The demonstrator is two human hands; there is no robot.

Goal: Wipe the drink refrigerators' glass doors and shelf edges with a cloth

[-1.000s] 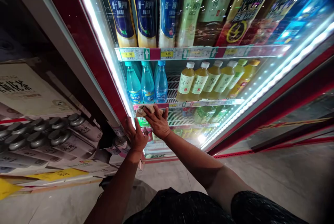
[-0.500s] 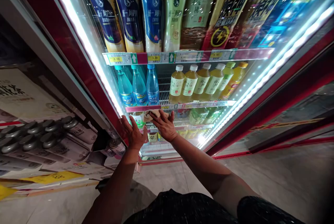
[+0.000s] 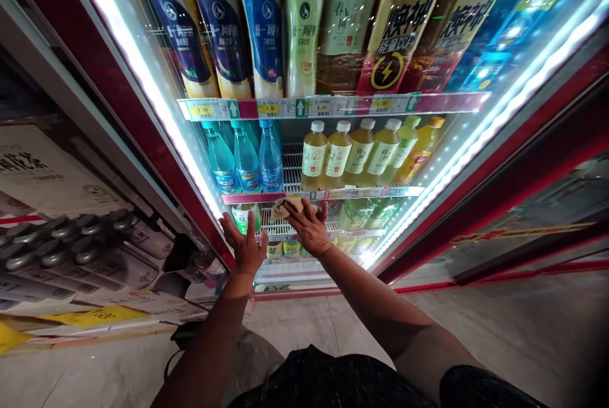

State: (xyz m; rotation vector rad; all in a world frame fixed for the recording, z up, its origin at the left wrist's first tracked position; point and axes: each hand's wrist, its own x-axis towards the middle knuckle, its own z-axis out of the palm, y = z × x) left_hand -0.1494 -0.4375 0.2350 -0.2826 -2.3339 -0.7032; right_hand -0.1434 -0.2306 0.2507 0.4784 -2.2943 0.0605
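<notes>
My right hand [image 3: 311, 229] lies against the front of a lit drinks fridge, fingers spread over a light brown cloth [image 3: 280, 210] that it presses on the glass. Part of the cloth is hidden under the fingers. To its left, my left hand [image 3: 245, 248] is open with fingers apart at the left edge of the fridge door, holding nothing. Behind the hands, a bottle with a green and white label [image 3: 243, 219] shows on a lower shelf. Just above them runs a shelf price strip [image 3: 352, 193].
Blue bottles [image 3: 247, 164] and yellowish tea bottles [image 3: 314, 157] stand on the middle shelf, with larger milk tea bottles [image 3: 261, 33] above. Grey-capped cans or bottles [image 3: 85, 243] fill a display on the left. Tiled floor [image 3: 304, 325] lies below.
My right hand and the cloth have shifted a little to the right across the fridge front. My left hand stays almost where it was. The view has shifted slightly.
</notes>
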